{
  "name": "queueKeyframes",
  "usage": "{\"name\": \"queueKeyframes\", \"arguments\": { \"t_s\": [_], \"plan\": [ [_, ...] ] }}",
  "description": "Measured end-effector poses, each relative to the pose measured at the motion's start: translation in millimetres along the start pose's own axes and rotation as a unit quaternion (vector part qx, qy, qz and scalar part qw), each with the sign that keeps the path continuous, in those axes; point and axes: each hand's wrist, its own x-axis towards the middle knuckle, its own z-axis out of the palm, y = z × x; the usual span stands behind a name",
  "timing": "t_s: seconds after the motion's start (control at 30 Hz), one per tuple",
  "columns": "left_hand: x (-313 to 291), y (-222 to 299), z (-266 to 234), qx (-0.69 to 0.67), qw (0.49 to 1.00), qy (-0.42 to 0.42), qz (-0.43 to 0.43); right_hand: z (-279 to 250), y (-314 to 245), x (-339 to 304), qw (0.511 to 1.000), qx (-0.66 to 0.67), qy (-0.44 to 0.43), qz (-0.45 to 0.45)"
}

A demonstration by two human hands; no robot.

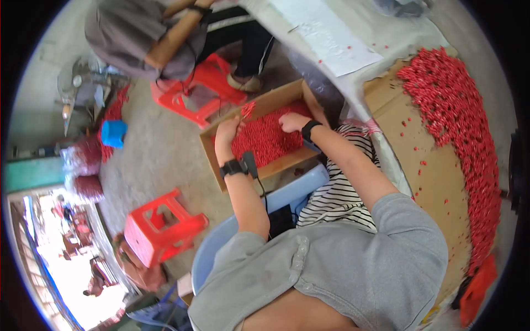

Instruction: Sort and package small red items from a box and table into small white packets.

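A cardboard box in front of me holds a thick layer of small, glossy red pieces, bead-like in size. Over its left part my left hand is closed, fingers curled inward. A small bunch of red pieces sticks up from its fingertips against the box's far wall. My right hand is closed with fingers bent down at the red pieces toward the box's right side. Whatever its fingertips pinch is hidden. Both wrists wear black bands, and a dark small device sits at the left one.
A table on my right bears a cardboard sheet and a long heap of red pieces. Another person sits beyond the box on a red stool. A second red stool and a blue bucket stand left.
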Motion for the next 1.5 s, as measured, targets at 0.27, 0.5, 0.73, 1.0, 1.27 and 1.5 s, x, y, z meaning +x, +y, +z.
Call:
{"name": "queueKeyframes", "arguments": {
  "t_s": [0.27,0.5,0.73,1.0,1.27,1.5],
  "plan": [
    [-48,77,-13,0.033,0.998,0.046,-0.006,-47,-24,-72,0.887,0.116,0.390,-0.217],
    [-106,186,122,0.060,0.950,0.017,0.305,-68,-55,-317,0.710,0.335,0.613,-0.087],
    [-165,234,314,0.247,0.848,-0.064,0.465,30,-24,-447,0.565,0.250,0.775,0.133],
    [-195,234,417,0.344,0.822,-0.028,0.453,71,13,-482,0.486,0.191,0.825,0.218],
    [-187,221,433,0.367,0.813,0.020,0.451,77,21,-480,0.532,0.205,0.809,0.143],
    [-184,223,437,0.422,0.807,0.013,0.412,76,23,-483,0.515,0.229,0.814,0.141]
  ]
}}
